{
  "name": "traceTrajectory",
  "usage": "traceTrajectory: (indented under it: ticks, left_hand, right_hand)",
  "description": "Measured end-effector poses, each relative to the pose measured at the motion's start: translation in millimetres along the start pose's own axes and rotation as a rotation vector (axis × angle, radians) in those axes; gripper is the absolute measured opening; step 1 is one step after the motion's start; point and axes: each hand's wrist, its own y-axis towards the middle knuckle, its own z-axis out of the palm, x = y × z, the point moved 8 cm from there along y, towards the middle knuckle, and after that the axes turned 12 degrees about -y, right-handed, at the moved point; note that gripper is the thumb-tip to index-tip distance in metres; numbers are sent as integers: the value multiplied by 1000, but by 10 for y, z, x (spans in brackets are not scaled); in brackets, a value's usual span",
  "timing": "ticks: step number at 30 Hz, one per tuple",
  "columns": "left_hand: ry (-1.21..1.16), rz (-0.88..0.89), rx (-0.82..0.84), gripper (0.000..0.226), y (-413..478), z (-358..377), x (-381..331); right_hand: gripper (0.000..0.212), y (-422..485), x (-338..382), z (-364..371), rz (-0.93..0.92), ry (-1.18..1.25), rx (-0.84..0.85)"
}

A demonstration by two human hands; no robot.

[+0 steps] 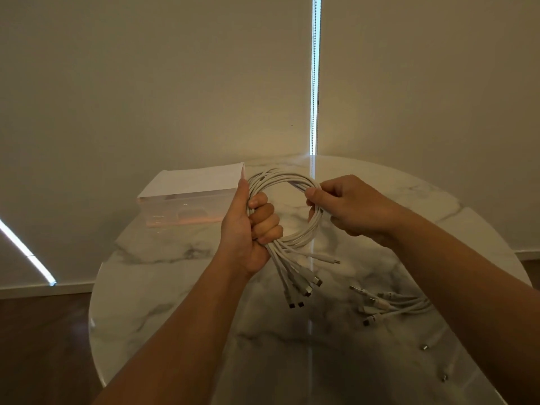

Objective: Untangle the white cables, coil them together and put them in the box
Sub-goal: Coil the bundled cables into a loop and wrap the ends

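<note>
A bundle of white cables (280,178) is looped into a coil held above the round marble table (163,293). My left hand (251,226) grips the coil's left side in a fist, and several plug ends (304,287) hang below it. My right hand (347,206) pinches the right side of the loop. More plug ends of the cables (388,306) lie on the table under my right forearm. The clear plastic box (187,210) stands at the table's far left, behind my left hand, with a white sheet (195,178) over its top.
The table backs onto pale roller blinds with a bright gap of light (314,83) between them. Dark wooden floor (43,346) shows at the left. Two small loose connectors (425,347) lie near the table's right front edge.
</note>
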Motion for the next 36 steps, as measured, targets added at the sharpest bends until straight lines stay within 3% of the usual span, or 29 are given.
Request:
traceTrajectory:
  ticks: [3,7,11,15,20,25,28,36]
  left_hand:
    - [36,25,-16,53,9,20,12]
    - [73,46,-59,52,9,8,23]
    - [120,94,-104,52,0,-13,-21]
    - [165,158,-158,50,-9,-48,-101]
    - [143,239,-179,50,-13,-20,-212]
    - [106,290,-153,50,-22,46,-245]
    - [80,296,-150,49,-40,60,-229]
    - [26,272,-135,50,-42,42,-202]
  right_hand:
    - [39,9,65,-19,-55,-173,-197]
    - [43,-22,64,-35,-63,-235,-303]
    - [50,-56,112,-20,-73,-343,-246]
    - [82,-189,183,34,-118,-529,-217]
    - [51,-458,379,178,-334,-759,-324]
    - [75,-579,296,443,-332,-1032,-335]
    - [77,-553,251,516,-291,-1133,-332]
    - [31,-507,191,564,-301,-1113,-384]
